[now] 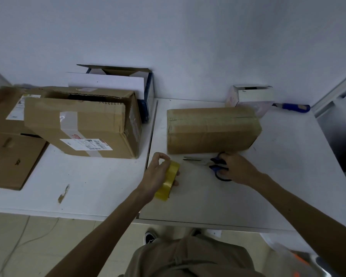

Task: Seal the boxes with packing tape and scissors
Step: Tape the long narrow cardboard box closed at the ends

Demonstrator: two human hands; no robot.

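A closed brown cardboard box (212, 130) lies on the white table (278, 186), wrapped in tape. Just in front of it, my right hand (236, 170) grips the blue-and-black handles of a pair of scissors (204, 161), whose blades are parted and point left. My left hand (158, 174) holds a yellowish roll of packing tape (169, 181) above the table, near its middle seam. At the left stands a bigger cardboard box (82, 126) with a shipping label and its top flaps partly open.
More cardboard boxes (10, 148) lie at the far left. A white and blue open box (120, 82) stands against the wall behind them. A small white carton (252, 96) and a blue-handled tool (292, 106) sit at the back right. The table's front edge runs close to my body.
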